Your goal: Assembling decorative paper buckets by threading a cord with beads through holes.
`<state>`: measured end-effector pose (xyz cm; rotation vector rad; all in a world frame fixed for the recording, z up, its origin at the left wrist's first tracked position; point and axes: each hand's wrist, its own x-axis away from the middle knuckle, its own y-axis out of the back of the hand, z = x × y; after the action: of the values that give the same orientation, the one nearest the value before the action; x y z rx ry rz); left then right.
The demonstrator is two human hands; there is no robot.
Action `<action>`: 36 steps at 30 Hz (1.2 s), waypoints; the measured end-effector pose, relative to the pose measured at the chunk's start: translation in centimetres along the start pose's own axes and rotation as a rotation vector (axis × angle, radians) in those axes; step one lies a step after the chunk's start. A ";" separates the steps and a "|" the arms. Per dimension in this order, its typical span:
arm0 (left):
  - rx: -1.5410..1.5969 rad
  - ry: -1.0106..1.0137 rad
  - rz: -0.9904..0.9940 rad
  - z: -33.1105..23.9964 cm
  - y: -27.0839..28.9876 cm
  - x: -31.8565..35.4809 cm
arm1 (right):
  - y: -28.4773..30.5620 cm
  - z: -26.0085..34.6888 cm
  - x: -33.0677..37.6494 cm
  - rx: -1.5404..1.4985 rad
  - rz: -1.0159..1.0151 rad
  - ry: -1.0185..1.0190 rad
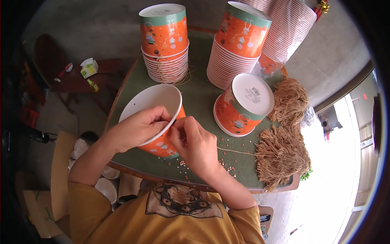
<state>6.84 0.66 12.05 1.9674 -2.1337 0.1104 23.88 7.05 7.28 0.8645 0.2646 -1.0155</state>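
A white-lined orange paper bucket (129, 106) stands tilted, mouth up, at the front of the table. My left hand (148, 124) reaches over its rim, fingers pinched together against the inner right wall; what they pinch is hidden. Outside that same wall, my right hand (193, 140) is closed near the rim, thumb and fingers pressed together on a thin string. This string (237, 152) stretches from behind my right hand to a bundle of tan strings (282, 156) at the table's right edge. A small dark hole shows in the bucket's left inner wall.
Two tall stacks of upturned buckets (164, 38) (243, 34) stand at the back. A single upturned bucket (239, 110) sits right of my hands. Small paper dots (183, 163) lie scattered on the green tabletop (199, 61). Bagged buckets (286, 32) stand far right; a cardboard box (61, 175) is at left.
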 end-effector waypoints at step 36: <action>0.204 -0.099 -0.006 1.9 -3.4 -3.4 | 4.4 -2.6 -2.2 -1.033 0.142 -0.602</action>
<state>10.23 3.24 9.07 2.1325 -2.2582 0.2440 26.87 11.39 9.08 -0.3580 0.1702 -0.8045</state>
